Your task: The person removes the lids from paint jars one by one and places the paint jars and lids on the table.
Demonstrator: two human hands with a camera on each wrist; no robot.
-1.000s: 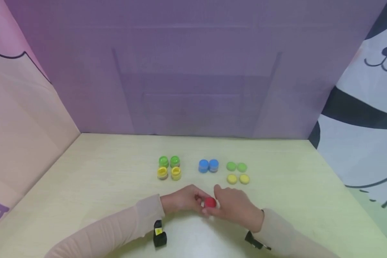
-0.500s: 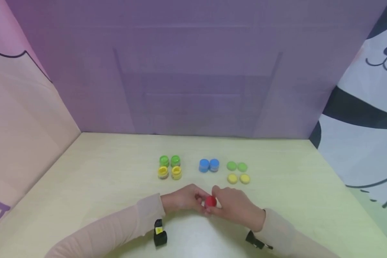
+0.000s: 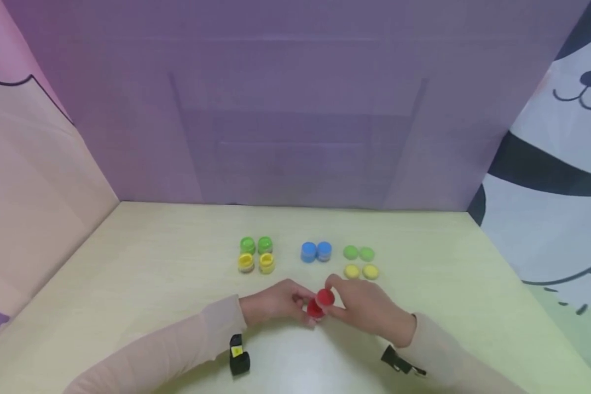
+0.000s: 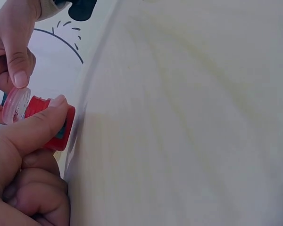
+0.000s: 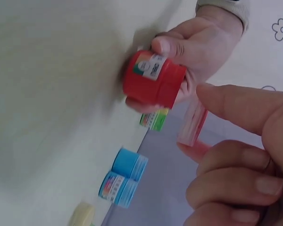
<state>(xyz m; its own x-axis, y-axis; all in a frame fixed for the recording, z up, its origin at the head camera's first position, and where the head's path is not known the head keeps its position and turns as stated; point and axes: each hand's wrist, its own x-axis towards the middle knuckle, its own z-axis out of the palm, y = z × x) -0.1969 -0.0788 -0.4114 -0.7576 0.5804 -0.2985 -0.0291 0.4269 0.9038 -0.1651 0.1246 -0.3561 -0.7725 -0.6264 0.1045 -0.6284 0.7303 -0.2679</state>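
In the head view my left hand grips a small red paint jar near the table's front. The right wrist view shows the jar's label and its neck uncovered. My right hand pinches a red lid between thumb and finger, just above and to the right of the jar. A narrow gap parts lid and jar in both wrist views. What the jar holds is hard to make out.
Behind the hands stand two uncapped green jars, two uncapped yellow jars and two blue jars with lids on. Two green lids and two yellow lids lie to the right. A purple panel rises at the table's back.
The red lid has come off the jar. My right hand has lifted it slightly up and to the right, while my left hand keeps hold of the jar.
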